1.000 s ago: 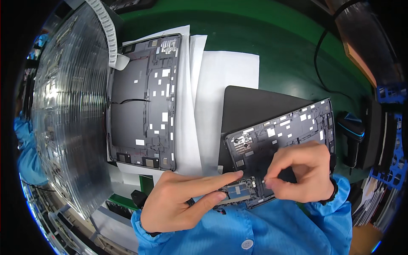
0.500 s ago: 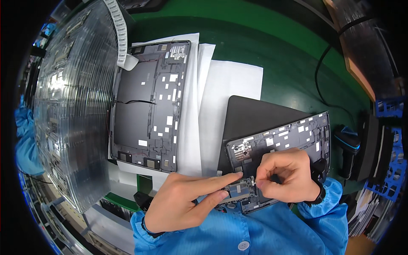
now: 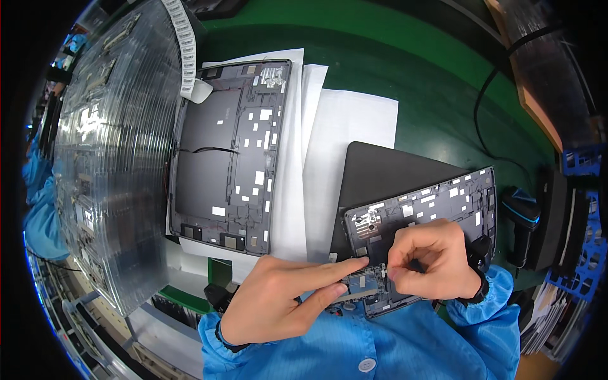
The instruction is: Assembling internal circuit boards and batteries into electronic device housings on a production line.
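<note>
A small circuit board (image 3: 364,284) is held by its left end between the thumb and stretched forefinger of my left hand (image 3: 269,301). At the board's right end, the thumb and forefinger of my right hand (image 3: 437,263) are pinched together beside a tiny pale part; whatever lies between the fingertips is too small to make out. Under both hands rests a dark tablet-like back shell (image 3: 437,201) dotted with white stickers, its lower part partly covered by them. That shell overlaps a plain dark panel (image 3: 392,171) lying on the green bench.
A second open shell (image 3: 209,183) lies on white sheets (image 3: 354,117) to the left. Beside it rises a tall stack of clear plastic trays (image 3: 114,164), with a label strip (image 3: 187,50) hanging nearby. At the right are a handheld scanner (image 3: 522,215) and a black cable (image 3: 478,120).
The whole view has shifted slightly, so everything appears a little farther right. Both hands keep nearly the same pose at the circuit board.
</note>
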Demonstrator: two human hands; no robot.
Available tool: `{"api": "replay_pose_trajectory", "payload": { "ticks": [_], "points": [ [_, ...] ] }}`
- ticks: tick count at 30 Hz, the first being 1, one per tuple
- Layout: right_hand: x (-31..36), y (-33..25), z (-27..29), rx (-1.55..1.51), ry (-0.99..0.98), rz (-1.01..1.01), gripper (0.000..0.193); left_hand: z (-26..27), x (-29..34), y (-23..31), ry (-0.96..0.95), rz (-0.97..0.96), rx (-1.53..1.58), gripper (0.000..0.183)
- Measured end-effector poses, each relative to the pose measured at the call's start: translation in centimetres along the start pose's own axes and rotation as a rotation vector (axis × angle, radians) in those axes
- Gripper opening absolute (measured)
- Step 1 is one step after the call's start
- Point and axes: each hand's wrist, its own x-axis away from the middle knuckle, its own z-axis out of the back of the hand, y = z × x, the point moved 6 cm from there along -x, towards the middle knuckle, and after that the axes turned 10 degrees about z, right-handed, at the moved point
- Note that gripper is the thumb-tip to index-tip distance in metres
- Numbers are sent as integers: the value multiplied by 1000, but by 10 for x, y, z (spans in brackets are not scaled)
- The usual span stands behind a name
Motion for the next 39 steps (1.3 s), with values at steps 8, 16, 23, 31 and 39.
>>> {"api": "replay_pose_trajectory", "payload": {
  "ticks": [8,16,23,31,39],
  "points": [
    [-4,-2,-1,-16,-111,-138,9,2,0,3,-21,-69,-74,37],
    [-3,-1,-1,-34,-191,-187,8,0,-2,3,-39,-95,-73,36],
    [-6,-3,-3,-65,-189,-272,8,-1,-2,-1,-28,-140,17,35],
    [-4,-2,-3,-78,-159,-272,8,2,-5,0,-36,-59,-38,36],
    [-2,4,1,-37,-102,-221,7,-4,-5,-3,30,-72,-75,35]
  ]
}}
